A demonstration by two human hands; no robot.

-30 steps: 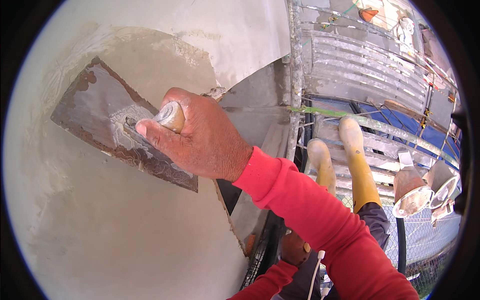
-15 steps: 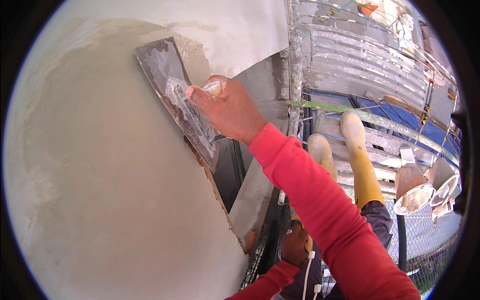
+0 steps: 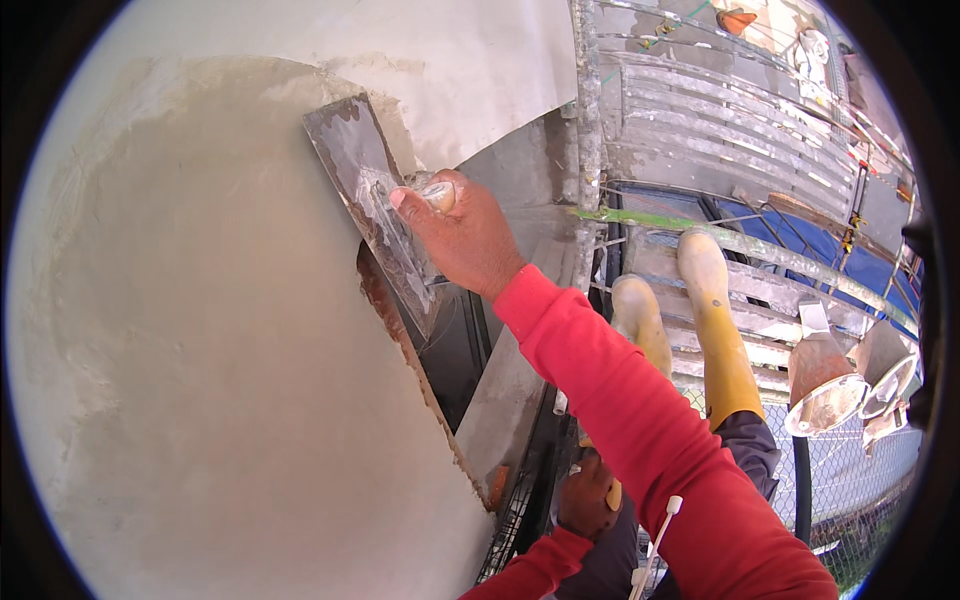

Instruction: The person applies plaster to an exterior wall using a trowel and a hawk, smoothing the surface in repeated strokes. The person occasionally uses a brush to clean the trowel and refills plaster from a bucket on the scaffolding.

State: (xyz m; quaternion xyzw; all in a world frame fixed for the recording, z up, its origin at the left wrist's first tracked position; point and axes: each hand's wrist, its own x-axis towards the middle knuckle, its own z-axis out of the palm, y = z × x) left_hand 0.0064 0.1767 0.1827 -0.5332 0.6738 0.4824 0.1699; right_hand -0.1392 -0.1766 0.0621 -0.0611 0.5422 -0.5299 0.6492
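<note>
My right hand is closed round the pale handle of a rectangular steel plastering trowel. The blade is smeared with grey plaster and lies along the right edge of a smooth, damp-looking plastered wall, its lower end reaching past that edge. Low in the picture, my left hand is closed on a yellowish handle. What that handle belongs to is hidden by my right sleeve.
My yellow boots stand on scaffold planks. A green-marked pole crosses beside them. Two plaster-stained scoop-like containers sit at the right, above wire mesh. A dark gap runs beside the wall's rough edge.
My right hand has shifted the trowel a little to the right and down, further over the wall's edge. My left hand keeps its hold on the yellowish handle.
</note>
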